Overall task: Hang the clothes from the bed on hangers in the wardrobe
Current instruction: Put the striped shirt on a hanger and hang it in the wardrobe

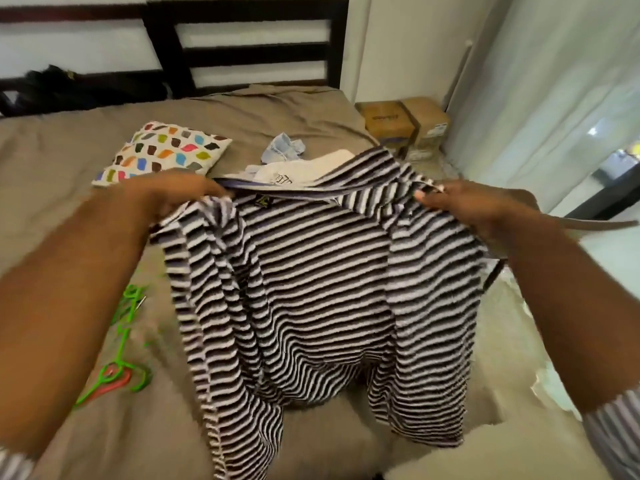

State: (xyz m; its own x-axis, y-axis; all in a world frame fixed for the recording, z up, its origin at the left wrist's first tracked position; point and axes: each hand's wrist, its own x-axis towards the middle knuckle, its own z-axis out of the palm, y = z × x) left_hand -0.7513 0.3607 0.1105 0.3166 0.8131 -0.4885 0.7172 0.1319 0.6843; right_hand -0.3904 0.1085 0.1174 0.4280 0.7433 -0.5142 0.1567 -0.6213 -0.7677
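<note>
Gripping the striped shirt [322,289] at its shoulders, the left hand [180,195] and right hand [467,209] hold it above the bed [69,161].

Striped shirt [311,289]: black/white, long-sleeved, held up by both shoulders at centre, hem sagging onto the taupe bed [52,161]. Pale clothes pile [294,168] at 12 o'clock behind it. Green and red hangers [114,377] lying flat at 8 o'clock.

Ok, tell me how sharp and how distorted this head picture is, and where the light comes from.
Head view: wide-angle distortion bows the headboard; the striped shirt and green hangers are smeared by blur; daylight comes through the curtain at right.
</note>
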